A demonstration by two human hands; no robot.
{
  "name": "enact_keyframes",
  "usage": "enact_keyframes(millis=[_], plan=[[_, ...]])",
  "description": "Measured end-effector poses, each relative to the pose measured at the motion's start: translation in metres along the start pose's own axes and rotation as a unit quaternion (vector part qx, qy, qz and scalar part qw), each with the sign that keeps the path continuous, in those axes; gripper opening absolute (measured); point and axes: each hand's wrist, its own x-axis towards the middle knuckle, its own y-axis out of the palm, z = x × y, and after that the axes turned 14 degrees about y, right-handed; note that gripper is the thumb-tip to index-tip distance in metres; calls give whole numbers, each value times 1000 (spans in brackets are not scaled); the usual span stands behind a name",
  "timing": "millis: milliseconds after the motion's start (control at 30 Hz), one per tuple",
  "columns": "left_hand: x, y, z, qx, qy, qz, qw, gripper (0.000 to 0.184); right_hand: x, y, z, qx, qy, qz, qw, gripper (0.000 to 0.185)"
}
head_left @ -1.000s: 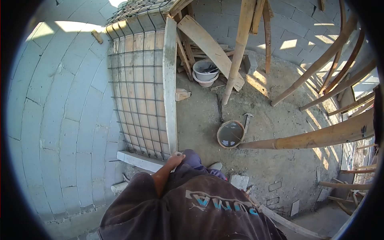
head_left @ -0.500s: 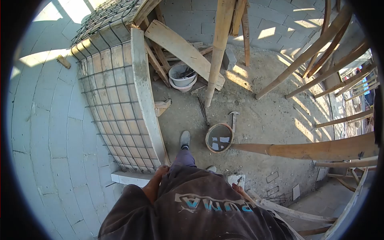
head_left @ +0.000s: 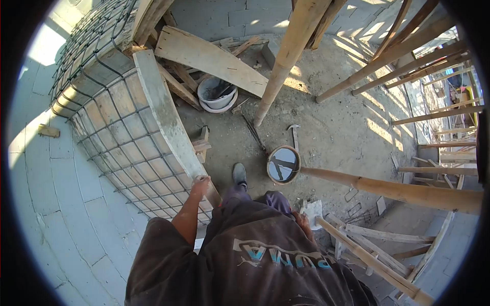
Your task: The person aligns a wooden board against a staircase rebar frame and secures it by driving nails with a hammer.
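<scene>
My left hand [head_left: 200, 185] is closed on the edge of a long pale board [head_left: 171, 120], which runs along the side of a formwork panel covered with a steel rebar grid [head_left: 130, 132]. My right hand [head_left: 302, 222] hangs low by my right thigh, beside a pale block [head_left: 312, 210]; its fingers are too small and partly hidden to read. On the floor ahead stands a round bucket of water [head_left: 283, 165], with a hammer [head_left: 294, 136] lying just behind it. One shoe [head_left: 239, 174] shows in front of my body.
Bamboo props [head_left: 293, 61] rise around the floor, one long pole [head_left: 393, 189] reaching right from the bucket. Stacked tubs [head_left: 218, 95] sit under a leaning plank [head_left: 212, 60]. A block wall [head_left: 56, 199] is at the left, with timber pieces [head_left: 388, 234] at lower right.
My left hand has moved up and forward along the board. My right hand has come into view by my thigh. The camera view has turned, and my body stands nearer the bucket.
</scene>
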Motion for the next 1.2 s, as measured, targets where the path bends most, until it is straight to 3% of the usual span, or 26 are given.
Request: enact_keyframes(millis=[33,167,233,300,333,367,433,467,533,600,633,700,767,900,967,1067,1133,1200], plan=[[8,-6,9,0,-20,6,1000,31,-5,8,-2,-77,-55,-52,994,23],[8,-10,27,10,-66,33,997,29,-20,35,-11,-34,-13,18,999,15],[-7,2,10,39,-75,0,996,26,-35,48,-16,-87,37,95,991,15],[26,-5,59,-55,-45,88,994,29,-46,80,-19,-191,157,241,939,15],[36,-7,59,132,35,169,976,31,-58,78,-12,6,95,106,990,14],[44,-13,56,305,124,243,912,33,-63,71,3,80,149,96,981,16],[59,-17,41,569,321,337,678,37,-73,58,34,156,257,106,948,18],[66,-18,35,548,270,344,713,39,-80,58,45,153,313,133,928,19],[75,-21,15,463,139,315,816,44,-89,84,48,144,186,-20,972,14],[72,-20,-10,275,-12,217,937,48,-97,111,58,333,323,22,886,15],[69,-15,-24,150,-96,155,972,51,-104,120,64,355,373,28,857,15],[85,-15,-48,160,-98,157,969,53,-109,127,80,330,463,26,822,15],[110,-15,-66,155,-97,165,969,49,-111,117,95,156,424,37,891,16],[129,12,-97,153,-50,175,971,42,-128,122,114,255,457,-35,852,20],[129,32,-104,177,-22,192,965,44,-143,132,126,356,453,-105,810,25],[116,64,-108,221,-5,225,949,46,-150,134,138,433,615,-2,659,24],[91,90,-108,252,-1,226,941,43,-159,141,146,475,656,-8,586,25],[68,113,-99,283,30,238,929,42,-175,167,145,496,658,-27,566,26]])
